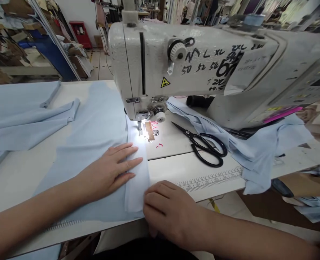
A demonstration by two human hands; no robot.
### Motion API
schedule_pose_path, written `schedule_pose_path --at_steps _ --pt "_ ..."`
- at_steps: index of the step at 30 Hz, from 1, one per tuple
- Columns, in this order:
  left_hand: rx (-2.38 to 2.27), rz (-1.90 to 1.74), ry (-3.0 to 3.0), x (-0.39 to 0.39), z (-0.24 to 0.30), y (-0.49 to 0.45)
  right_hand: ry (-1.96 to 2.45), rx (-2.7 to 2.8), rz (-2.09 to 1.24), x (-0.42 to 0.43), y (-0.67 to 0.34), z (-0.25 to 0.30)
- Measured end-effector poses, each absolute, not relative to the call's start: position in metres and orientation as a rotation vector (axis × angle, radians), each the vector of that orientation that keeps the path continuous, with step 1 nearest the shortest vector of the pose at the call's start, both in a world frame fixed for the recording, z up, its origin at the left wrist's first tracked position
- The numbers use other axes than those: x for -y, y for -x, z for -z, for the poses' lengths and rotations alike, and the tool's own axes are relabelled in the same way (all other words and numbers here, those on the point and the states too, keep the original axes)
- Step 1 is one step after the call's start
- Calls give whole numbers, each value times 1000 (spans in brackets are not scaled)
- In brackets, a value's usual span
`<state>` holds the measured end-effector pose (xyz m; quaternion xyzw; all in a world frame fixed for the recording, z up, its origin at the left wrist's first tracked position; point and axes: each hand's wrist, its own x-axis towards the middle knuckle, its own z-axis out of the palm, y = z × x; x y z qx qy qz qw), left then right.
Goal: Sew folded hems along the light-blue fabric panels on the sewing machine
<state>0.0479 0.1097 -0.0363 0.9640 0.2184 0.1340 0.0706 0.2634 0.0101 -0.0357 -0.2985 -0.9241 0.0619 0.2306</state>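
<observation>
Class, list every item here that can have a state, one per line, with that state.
fabric, spread flat, edge folded over
left hand, open, flat on fabric
right hand, fingers curled at the folded edge
scissors, shut
sewing machine, work light on

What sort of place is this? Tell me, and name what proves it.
Most likely a garment sewing workshop or factory. An industrial sewing machine bears hand-scrawled sizes on its body, light blue fabric lies under the left hand by the needle, and black scissors lie nearby.
</observation>
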Motion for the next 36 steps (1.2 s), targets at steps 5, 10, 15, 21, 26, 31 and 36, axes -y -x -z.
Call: schedule_pose_path --at_steps 5,10,15,21,26,31,36 --pt "-772 -512 -2784 -101 41 -54 787 2586 -64 -34 -266 35" --pt "-759 -489 -2772 -129 38 -50 832 2604 -12 -57 -267 36" --pt "-738 -431 -2813 -156 36 -47 836 2565 41 -78 -267 42" --pt "-727 -430 -2840 -178 37 -50 839 2483 46 -103 -271 44" --pt "-714 -438 -2858 -204 35 -49 864 2474 24 -124 -274 45" --pt "-629 -497 -2904 -211 29 -52 892 2469 64 -131 -277 43" --pt "-516 -486 -2798 -180 28 -56 970 2410 -4 -119 -281 38"
